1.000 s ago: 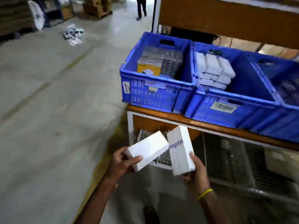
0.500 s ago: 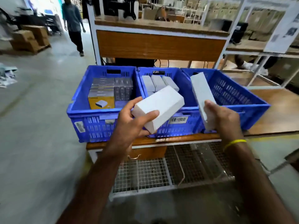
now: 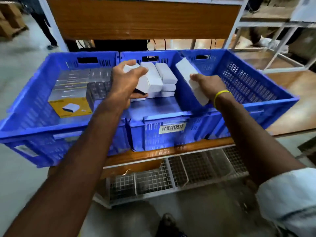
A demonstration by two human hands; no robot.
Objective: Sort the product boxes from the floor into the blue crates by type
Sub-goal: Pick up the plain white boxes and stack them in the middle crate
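Note:
Three blue crates stand side by side on a wooden shelf. My left hand (image 3: 127, 81) grips a white box (image 3: 142, 82) inside the middle crate (image 3: 164, 117), against the stacked white boxes (image 3: 166, 75) there. My right hand (image 3: 207, 85) holds a second white box (image 3: 187, 71) tilted over the wall between the middle crate and the right crate (image 3: 256, 82). The left crate (image 3: 30, 106) holds grey and yellow boxes (image 3: 71, 98).
The wooden shelf (image 3: 159, 153) sits on a white frame with wire mesh (image 3: 171, 180) below. A brown panel (image 3: 142, 19) rises behind the crates. A person's legs (image 3: 43, 23) stand at the far left, cardboard boxes (image 3: 10, 23) beside them. My shoe (image 3: 168, 223) shows below.
Both hands moved forward from in front of the crates to over them. The left hand has lowered its white box into the middle crate. The camera came closer.

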